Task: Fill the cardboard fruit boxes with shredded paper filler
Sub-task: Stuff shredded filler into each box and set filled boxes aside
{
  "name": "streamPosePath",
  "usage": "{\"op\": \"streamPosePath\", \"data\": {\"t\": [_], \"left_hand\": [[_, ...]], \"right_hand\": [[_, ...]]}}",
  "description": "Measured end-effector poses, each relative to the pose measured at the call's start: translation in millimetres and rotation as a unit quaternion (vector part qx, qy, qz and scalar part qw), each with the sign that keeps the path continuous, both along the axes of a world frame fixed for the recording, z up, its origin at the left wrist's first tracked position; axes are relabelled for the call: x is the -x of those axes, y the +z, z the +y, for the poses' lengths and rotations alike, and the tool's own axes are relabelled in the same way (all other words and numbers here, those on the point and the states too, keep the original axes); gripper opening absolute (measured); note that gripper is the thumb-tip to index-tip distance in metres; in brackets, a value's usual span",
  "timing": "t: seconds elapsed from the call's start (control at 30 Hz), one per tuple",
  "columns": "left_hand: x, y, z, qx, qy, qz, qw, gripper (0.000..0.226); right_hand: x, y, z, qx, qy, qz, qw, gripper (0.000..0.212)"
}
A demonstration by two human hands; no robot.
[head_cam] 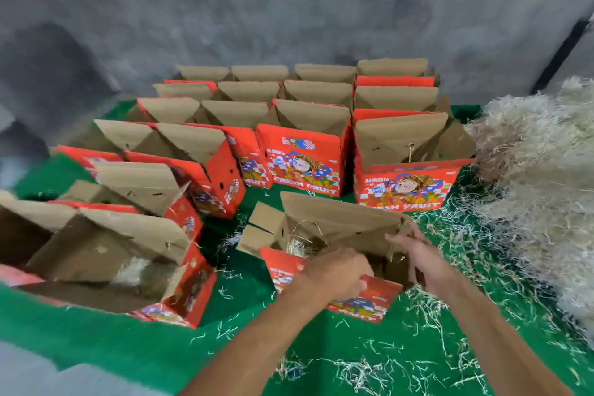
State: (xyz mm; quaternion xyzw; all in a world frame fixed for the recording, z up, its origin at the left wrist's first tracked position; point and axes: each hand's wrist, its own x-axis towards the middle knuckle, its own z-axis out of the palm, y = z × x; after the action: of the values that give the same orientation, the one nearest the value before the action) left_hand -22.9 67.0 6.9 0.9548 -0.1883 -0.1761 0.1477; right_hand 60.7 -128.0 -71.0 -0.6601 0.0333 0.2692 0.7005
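Near box (pixel 328 254) sits right in front of me on the green mat (pixel 96 341), flaps up, only a thin tuft of shredded paper (pixel 300 246) showing at the bottom. My left hand (pixel 337 270) curls over the near red wall at the rim, fingers hooked inside, thumb side out. My right hand (pixel 409 243) pinches the right edge of the tall back flap, near its corner. Both are gripping cardboard, neither holds filler.

The big filler heap (pixel 533 170) lies to my right, well within reach, with loose strands scattered over the mat between it and the box.

Judgement: this is the steadying and opening step before loading. To do it well, I should pull the back flap away and keep the side flap (pixel 260 231) from folding in, so the mouth stays wide. Keep the left hand on the wall to stop the light box sliding (the mat looks slippery with strands). Then free the right hand for the heap, take a loose handful and press it down evenly into the corners.

Rows of open boxes (pixel 302 151) stand behind, mostly looking unfilled; one box at left (pixel 96 254) shows some filler inside
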Motion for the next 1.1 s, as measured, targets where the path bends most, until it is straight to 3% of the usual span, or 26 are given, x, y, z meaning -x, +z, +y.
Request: {"op": "streamPosePath", "data": {"t": [0.17, 0.47, 0.63, 0.9, 1.1], "left_hand": [[-1, 3, 61, -0.002, 0.074, -0.01, 0.997, 0.018], [-13, 6, 149, -0.056, 0.145, -0.057, 0.986, 0.028], [-24, 4, 187, -0.066, 0.164, -0.076, 0.981, 0.027], [-36, 4, 244, -0.071, 0.23, 0.028, 0.97, 0.031], [-41, 12, 276, -0.089, 0.25, 0.042, 0.963, 0.036]], "right_hand": [[-19, 5, 61, 0.065, 0.031, -0.032, 0.997, 0.045], [-38, 1, 164, 0.045, 0.024, -0.045, 0.998, 0.028], [-50, 1, 204, 0.058, 0.034, -0.04, 0.997, 0.032], [-53, 4, 271, 0.078, 0.064, -0.054, 0.993, 0.04], [-60, 5, 312, 0.093, 0.094, -0.066, 0.989, 0.037]]}}
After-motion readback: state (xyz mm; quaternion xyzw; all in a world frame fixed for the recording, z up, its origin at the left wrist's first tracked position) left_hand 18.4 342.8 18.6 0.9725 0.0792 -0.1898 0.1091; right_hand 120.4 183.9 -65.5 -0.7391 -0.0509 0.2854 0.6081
